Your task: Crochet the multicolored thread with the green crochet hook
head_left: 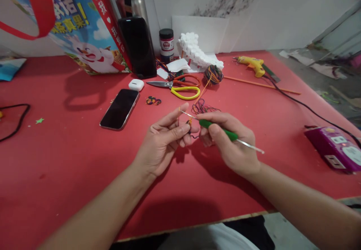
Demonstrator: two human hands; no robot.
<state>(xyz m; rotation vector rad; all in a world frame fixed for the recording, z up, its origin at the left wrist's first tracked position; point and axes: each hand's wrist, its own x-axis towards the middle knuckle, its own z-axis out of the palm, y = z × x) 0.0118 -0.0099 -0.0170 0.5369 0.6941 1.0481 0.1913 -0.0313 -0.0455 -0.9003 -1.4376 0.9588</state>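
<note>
Between the thumb and fingers of my left hand [166,133] is a small crocheted piece [190,123] in orange and dark yarn. Yarn runs up over my raised left index finger. My right hand [232,141] grips a crochet hook [218,129] by its green handle. The hook's thin metal tip reaches left, close to the left index fingertip and the yarn there. Its other metal end sticks out past the palm. Behind my hands lies a loose tangle of dark yarn [203,108], and an orange strand leads back to a multicoloured yarn ball [213,75].
Scissors [184,92], a flat-lying phone [120,109], a white earbud case [136,85] and a small crocheted scrap [153,100] lie behind my hands. A phone [137,47] stands upright by a bag [93,50]. At right are a glue gun [252,65] and a purple power strip [334,148].
</note>
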